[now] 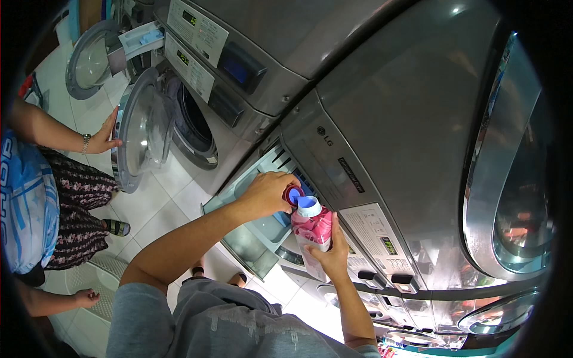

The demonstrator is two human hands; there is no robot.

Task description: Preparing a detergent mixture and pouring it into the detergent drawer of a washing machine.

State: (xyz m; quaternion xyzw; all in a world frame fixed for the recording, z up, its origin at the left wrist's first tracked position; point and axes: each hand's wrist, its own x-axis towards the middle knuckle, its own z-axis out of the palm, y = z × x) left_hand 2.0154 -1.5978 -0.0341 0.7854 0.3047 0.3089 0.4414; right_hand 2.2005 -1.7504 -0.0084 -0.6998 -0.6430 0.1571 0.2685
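Observation:
A pink plastic bottle (312, 228) of laundry liquid, its white neck uncapped, is gripped around its side by my right hand (331, 253). My left hand (271, 192) holds a dark red cap (293, 195) by its rim right beside the bottle's mouth; blue shows inside the cap and at the mouth. Both hands are above the pulled-out detergent drawer (255, 226) of a grey washing machine. Blue parts lie in the drawer, partly hidden by my left hand and the bottle.
Another person (31, 192) stands at the left, one hand on the open round door (143, 134) of a neighbouring washer. Beyond is a second open door (91, 62) and an open drawer (142, 39). A plastic basket (85, 279) stands on the tiled floor. Stacked dryers (394, 112) rise at the right.

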